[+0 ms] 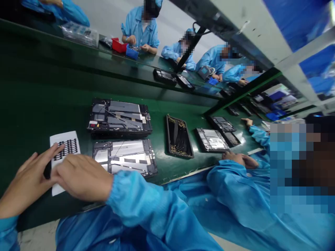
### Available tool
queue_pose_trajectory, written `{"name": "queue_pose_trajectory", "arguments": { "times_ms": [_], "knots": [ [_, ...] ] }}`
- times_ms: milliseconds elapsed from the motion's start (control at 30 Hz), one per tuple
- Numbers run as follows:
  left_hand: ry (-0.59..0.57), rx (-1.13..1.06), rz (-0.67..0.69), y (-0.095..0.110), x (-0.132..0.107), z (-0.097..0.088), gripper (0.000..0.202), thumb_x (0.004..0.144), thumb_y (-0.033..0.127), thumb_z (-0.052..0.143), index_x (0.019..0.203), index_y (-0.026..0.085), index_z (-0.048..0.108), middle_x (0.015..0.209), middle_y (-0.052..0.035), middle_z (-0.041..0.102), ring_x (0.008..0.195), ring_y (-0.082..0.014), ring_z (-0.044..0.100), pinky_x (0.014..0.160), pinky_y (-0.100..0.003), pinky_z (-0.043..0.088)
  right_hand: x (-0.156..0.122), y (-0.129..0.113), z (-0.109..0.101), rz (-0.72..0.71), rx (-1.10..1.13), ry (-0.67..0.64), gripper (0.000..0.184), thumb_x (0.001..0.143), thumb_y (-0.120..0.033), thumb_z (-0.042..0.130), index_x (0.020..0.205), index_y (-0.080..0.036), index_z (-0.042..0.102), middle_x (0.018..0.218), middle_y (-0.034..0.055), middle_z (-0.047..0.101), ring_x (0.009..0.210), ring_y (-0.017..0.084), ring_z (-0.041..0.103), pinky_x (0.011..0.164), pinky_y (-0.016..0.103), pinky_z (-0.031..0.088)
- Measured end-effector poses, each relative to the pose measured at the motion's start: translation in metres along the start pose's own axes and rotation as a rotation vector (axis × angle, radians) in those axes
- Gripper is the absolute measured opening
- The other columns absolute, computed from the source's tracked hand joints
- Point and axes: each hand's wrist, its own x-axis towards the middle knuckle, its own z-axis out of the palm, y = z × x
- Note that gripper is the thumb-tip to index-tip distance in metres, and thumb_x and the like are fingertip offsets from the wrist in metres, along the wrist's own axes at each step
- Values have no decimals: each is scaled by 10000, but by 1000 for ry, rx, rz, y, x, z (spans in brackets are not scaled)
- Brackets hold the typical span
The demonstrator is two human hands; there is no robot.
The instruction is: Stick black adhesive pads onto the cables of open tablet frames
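A white sheet of small black stickers lies on the green bench at the left. My left hand rests on its left edge, fingers stretched out flat. Over the sheet's lower part my right hand is curled, its fingertips hidden under the knuckles. Just right of the sheet sits an opened tablet chassis with silver plates. A second chassis lies behind it.
A black tray of small gold-tipped parts stands right of the chassis. Beyond it a neighbouring person's hands work by more open tablets. Across the belt, several workers in blue coats sit near a red bin.
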Motion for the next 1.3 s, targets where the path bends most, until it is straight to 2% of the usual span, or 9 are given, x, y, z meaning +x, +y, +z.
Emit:
{"name": "queue_pose_trajectory", "arguments": {
  "times_ms": [67,133,233,300,367,433,567,1100,1300],
  "knots": [
    [-31,109,20,17,-3,-4,775,771,707,593,1473,404,461,1515,8,527,1367,-382,506,1239,-630,242,-58,-16,-8,-46,125,84,234,1090,-298,357,1032,-211,565,1015,38,627,951,162,596,910,284,495],
    [27,125,68,42,-10,-6,656,836,675,571,1417,376,527,1540,25,498,1417,-343,459,1246,-597,249,-120,-22,-11,-38,294,182,219,1085,-348,376,1036,-213,542,955,40,628,922,164,595,871,273,511],
    [158,30,177,92,-28,4,301,893,502,635,1156,364,681,1354,50,654,1333,-289,556,1236,-551,313,-189,-12,-7,279,340,274,136,1063,-273,403,1048,-226,530,1093,89,596,1075,192,577,927,315,518],
    [69,-18,268,124,-42,21,217,901,445,663,1106,379,687,1216,63,718,1261,-264,611,1216,-543,348,-210,-2,-1,454,243,332,109,1040,-190,426,1054,-227,527,1179,117,558,1158,214,553,970,366,509],
    [-52,-27,349,147,-53,41,261,925,394,652,1183,351,660,1239,35,712,1261,-253,611,1200,-528,371,-214,4,5,505,122,377,122,1019,-132,463,1069,-219,531,1203,129,547,1181,230,545,976,399,509],
    [-101,-23,393,158,-59,60,291,948,331,631,1236,283,629,1250,-11,705,1254,-243,612,1175,-501,400,-206,7,9,458,37,391,133,1005,-105,499,1078,-206,545,1206,131,557,1178,234,548,968,406,515],
    [-89,-85,335,154,-58,78,251,957,308,628,1187,213,594,1159,-44,710,1177,-226,633,1091,-457,454,-181,6,16,357,-11,361,143,1005,-88,500,1092,-182,565,1199,136,587,1170,233,559,966,400,514],
    [-134,-147,333,151,-53,76,41,966,207,602,1003,211,616,1115,-21,691,1162,-197,606,1059,-408,420,-161,6,20,378,-152,237,145,1040,-142,458,1079,-164,596,1111,111,644,1024,244,562,904,395,456],
    [-120,-116,367,152,-54,76,107,981,208,567,966,223,673,1112,-28,690,1130,-205,616,1034,-416,442,-157,3,16,405,-183,188,145,1031,-149,470,1070,-178,607,1121,111,649,988,250,572,865,398,479]
  ]
}}
